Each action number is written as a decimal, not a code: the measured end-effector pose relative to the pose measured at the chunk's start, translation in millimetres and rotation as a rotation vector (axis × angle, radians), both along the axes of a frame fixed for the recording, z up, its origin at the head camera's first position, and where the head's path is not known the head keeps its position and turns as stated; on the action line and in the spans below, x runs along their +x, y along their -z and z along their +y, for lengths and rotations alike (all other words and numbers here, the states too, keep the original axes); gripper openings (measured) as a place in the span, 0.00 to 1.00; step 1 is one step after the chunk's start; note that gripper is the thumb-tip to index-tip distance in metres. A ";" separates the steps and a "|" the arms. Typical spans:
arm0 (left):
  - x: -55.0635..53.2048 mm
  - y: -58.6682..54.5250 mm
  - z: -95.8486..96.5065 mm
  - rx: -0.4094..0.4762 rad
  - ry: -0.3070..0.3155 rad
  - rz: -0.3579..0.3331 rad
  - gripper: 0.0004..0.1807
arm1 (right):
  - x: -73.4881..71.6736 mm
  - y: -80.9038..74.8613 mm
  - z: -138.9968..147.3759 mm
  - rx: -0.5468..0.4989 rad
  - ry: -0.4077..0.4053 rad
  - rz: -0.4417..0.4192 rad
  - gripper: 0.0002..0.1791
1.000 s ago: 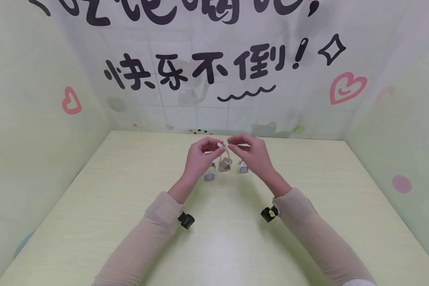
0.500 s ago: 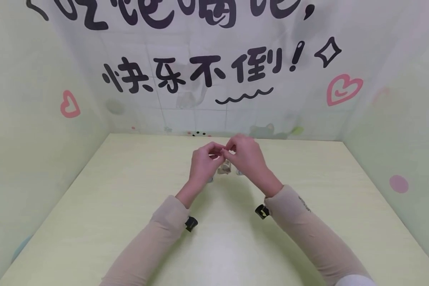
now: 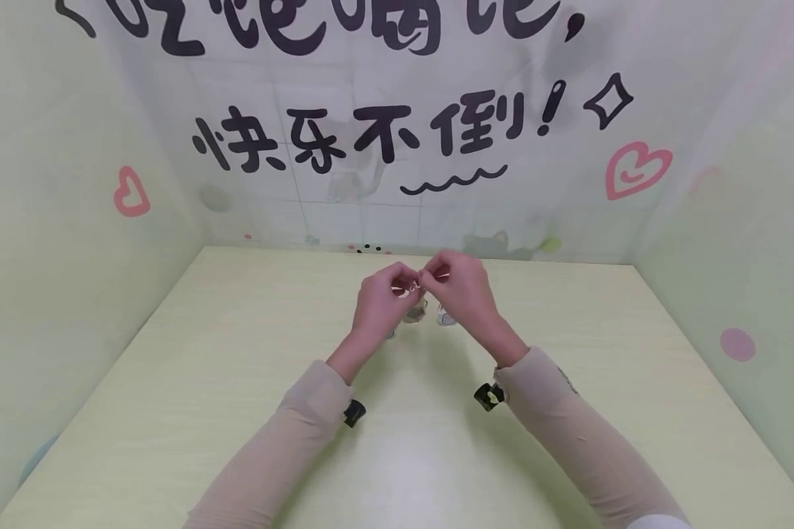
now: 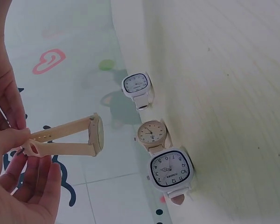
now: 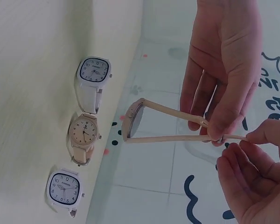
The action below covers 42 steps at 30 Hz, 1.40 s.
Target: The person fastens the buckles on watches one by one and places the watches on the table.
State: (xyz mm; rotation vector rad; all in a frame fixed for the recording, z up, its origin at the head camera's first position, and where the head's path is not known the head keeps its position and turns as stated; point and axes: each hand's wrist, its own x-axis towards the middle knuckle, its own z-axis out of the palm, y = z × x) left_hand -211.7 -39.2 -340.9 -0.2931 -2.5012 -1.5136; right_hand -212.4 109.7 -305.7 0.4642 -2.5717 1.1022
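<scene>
A wristwatch [image 5: 135, 119] with a beige strap hangs between both hands, its strap closed into a loop and its case lowest. My left hand [image 3: 380, 301] pinches the strap at the buckle [image 5: 213, 135], thumb against the fingers. With thumb and fingertips, my right hand [image 3: 462, 290] grips the strap's free end, which sticks out past the buckle in the right wrist view. The watch hangs above the table, its dial turned mostly edge-on to both wrist cameras. In the head view, the fingers hide most of the strap.
Against the back of the table [image 3: 271, 330] stand a white square watch [image 4: 171, 170], a round beige watch [image 4: 152, 133] and a second white square watch [image 4: 136, 84] in a row. A printed cloth backdrop [image 3: 238, 191] rises behind them.
My right hand has moved left to the left hand, and their fingertips now meet at the strap. My left hand has shifted slightly right, covering most of the left white watch.
</scene>
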 end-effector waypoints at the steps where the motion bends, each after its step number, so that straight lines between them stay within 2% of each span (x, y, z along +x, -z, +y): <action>1: 0.5 0.0 -0.3 -0.005 0.000 -0.010 0.07 | 0.0 0.6 0.4 -0.030 -0.004 -0.004 0.05; 6: 1.4 0.5 -1.9 -0.019 0.003 -0.039 0.07 | -0.2 4.7 3.3 -0.168 -0.026 0.002 0.06; 11: 1.3 -0.1 -1.7 -0.062 0.001 -0.017 0.08 | 0.7 9.2 5.6 -0.256 -0.053 -0.031 0.08; 15: 1.3 0.5 -1.5 -0.101 -0.004 0.002 0.07 | 2.3 11.9 4.3 -0.179 -0.058 -0.048 0.10; 18: 2.4 0.9 -1.2 -0.117 -0.005 0.019 0.07 | 3.3 13.5 2.9 -0.084 -0.041 -0.030 0.08; 20: 3.1 1.4 -1.0 -0.127 -0.003 0.028 0.07 | 3.8 14.3 2.9 -0.056 -0.027 -0.026 0.08; 28: 2.5 2.3 -2.3 -0.156 0.016 0.039 0.07 | 5.2 17.3 6.1 -0.122 -0.031 -0.041 0.08; 33: 1.2 2.7 -4.3 -0.148 0.029 0.003 0.09 | 3.7 16.6 8.0 -0.237 -0.074 -0.109 0.09; 36: 0.3 2.5 -5.8 -0.105 0.046 -0.037 0.11 | 3.0 14.9 9.0 -0.314 -0.090 -0.157 0.09; 42: -3.3 3.4 -10.3 0.008 0.098 -0.157 0.16 | 0.7 13.5 12.1 -0.407 -0.097 -0.196 0.09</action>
